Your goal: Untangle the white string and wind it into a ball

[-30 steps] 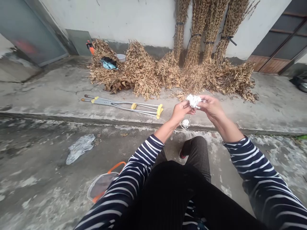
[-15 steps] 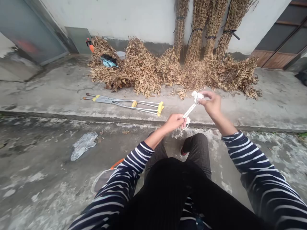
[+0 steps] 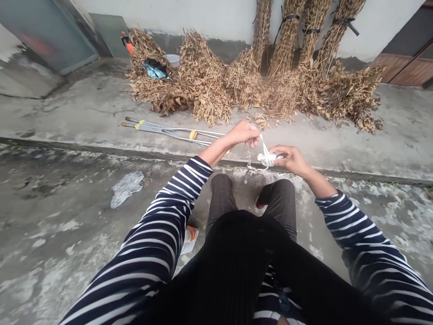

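Clutches white twine bundle point(image 3: 266, 159) in right hand point(image 3: 291, 159), pinches its strand point(image 3: 262, 143) in raised left hand point(image 3: 244, 133), pulling it taut.

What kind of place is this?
Likely an outdoor farmyard or house yard: rough concrete ground, dried plant bundles heaped against a white wall, and tied sheaves leaning upright on it.
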Demonstrator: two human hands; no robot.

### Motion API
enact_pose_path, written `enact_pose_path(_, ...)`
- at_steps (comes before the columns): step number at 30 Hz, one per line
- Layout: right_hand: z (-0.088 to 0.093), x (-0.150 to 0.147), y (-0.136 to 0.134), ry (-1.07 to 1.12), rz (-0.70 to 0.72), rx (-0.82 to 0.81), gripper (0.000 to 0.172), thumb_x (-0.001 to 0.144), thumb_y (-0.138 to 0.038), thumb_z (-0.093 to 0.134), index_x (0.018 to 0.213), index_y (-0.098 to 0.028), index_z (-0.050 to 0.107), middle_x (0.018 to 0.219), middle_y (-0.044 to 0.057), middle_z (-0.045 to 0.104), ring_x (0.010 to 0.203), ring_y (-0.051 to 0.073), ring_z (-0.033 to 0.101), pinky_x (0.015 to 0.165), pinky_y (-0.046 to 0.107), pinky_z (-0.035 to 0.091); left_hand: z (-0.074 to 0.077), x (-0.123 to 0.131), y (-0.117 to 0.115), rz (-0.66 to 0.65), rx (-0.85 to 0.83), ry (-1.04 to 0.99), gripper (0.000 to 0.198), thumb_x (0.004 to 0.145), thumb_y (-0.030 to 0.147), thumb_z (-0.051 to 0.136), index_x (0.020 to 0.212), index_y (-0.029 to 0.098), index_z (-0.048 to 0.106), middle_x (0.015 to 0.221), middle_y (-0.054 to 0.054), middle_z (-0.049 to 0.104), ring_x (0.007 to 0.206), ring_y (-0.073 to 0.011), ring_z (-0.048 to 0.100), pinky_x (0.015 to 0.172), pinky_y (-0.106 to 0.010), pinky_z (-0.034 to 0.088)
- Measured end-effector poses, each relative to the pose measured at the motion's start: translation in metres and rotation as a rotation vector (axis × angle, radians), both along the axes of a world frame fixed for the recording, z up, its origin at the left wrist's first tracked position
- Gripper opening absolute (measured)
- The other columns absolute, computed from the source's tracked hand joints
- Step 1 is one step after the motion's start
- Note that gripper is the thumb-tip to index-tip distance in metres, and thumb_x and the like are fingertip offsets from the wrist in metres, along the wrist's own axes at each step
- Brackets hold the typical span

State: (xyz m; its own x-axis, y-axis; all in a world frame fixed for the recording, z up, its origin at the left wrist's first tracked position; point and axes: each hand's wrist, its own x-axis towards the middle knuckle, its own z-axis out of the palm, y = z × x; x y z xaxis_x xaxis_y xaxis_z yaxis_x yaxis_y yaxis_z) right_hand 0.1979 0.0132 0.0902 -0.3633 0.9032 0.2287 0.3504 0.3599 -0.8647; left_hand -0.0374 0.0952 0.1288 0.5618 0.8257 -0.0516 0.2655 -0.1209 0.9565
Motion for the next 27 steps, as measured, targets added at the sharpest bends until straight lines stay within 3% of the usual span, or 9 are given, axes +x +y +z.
enact_pose_path(3,0.004,-0.004,-0.010,0.303,-0.043,-0.187,0.041,0.059,-0.032,0.095,0.094,-0.021,0.078,0.098,0.005,0.078,0.085,0.021,0.069,0.080,0.035,0.056,-0.021,0.007,-0.001,-0.012,-0.056,0.044,0.026,0.086,0.009,0.058,0.061,0.009,0.067,0.055,-0.004,0.065,0.045,-0.0074,0.057,0.045,-0.017,0.037)
enact_pose_path(8,-0.001,-0.011,-0.015,0.540,-0.158,-0.256,0.059,0.049,-0.032,0.101,0.104,-0.026,0.079,0.098,0.003,0.078,0.090,0.019,0.070,0.081,0.031,0.056,-0.051,0.019,-0.034,-0.140,-0.267,0.069,0.021,0.090,0.013,0.059,0.072,0.010,0.069,0.056,-0.004,0.066,0.041,-0.0085,0.055,0.043,-0.019,0.039)
enact_pose_path(11,-0.004,-0.013,-0.012,0.534,-0.201,-0.241,0.053,0.050,-0.038,0.101,0.097,-0.024,0.079,0.099,0.005,0.079,0.094,0.022,0.070,0.087,0.036,0.056,-0.055,0.019,-0.049,-0.163,-0.240,0.011,0.017,0.092,0.012,0.056,0.084,0.009,0.071,0.060,-0.003,0.068,0.042,-0.0087,0.056,0.043,-0.018,0.038)
enact_pose_path(15,-0.003,-0.014,-0.008,0.522,-0.232,-0.202,0.050,0.054,-0.043,0.098,0.095,-0.024,0.077,0.094,0.004,0.077,0.093,0.023,0.069,0.087,0.039,0.056,-0.057,0.014,-0.052,-0.121,-0.073,-0.032,0.019,0.093,0.019,0.058,0.092,0.009,0.074,0.079,-0.005,0.075,0.052,-0.0091,0.061,0.045,-0.018,0.039)
enact_pose_path(18,0.000,-0.018,-0.007,0.522,-0.230,-0.205,0.049,0.055,-0.045,0.097,0.094,-0.024,0.076,0.093,0.004,0.076,0.091,0.023,0.067,0.084,0.038,0.056,-0.060,0.016,-0.049,-0.081,-0.063,-0.084,0.020,0.088,0.022,0.067,0.100,0.010,0.077,0.095,-0.006,0.077,0.054,-0.0081,0.061,0.058,-0.022,0.050)
enact_pose_path(20,0.003,-0.020,-0.007,0.512,-0.241,-0.193,0.050,0.054,-0.046,0.097,0.094,-0.023,0.076,0.094,0.004,0.075,0.090,0.023,0.066,0.083,0.038,0.056,-0.063,0.020,-0.049,-0.080,-0.137,-0.217,0.024,0.084,0.024,0.075,0.103,0.009,0.077,0.102,-0.008,0.077,0.067,-0.0118,0.068,0.072,-0.028,0.056)
enact_pose_path(23,0.008,-0.020,-0.005,0.495,-0.273,-0.156,0.053,0.052,-0.045,0.098,0.095,-0.023,0.077,0.095,0.004,0.076,0.092,0.022,0.066,0.085,0.037,0.056,-0.064,0.030,-0.052,-0.042,-0.215,-0.402,0.026,0.080,0.027,0.082,0.097,0.008,0.076,0.095,-0.010,0.078,0.084,-0.0160,0.072,0.083,-0.031,0.058)
enact_pose_path(27,0.017,-0.018,-0.001,0.511,-0.299,-0.169,0.049,0.053,-0.040,0.098,0.094,-0.024,0.077,0.096,0.003,0.076,0.091,0.022,0.068,0.081,0.036,0.057,-0.061,0.039,-0.061,0.014,-0.261,-0.422,0.026,0.086,0.032,0.077,0.081,0.008,0.069,0.076,-0.009,0.074,0.070,-0.0133,0.069,0.062,-0.022,0.053)
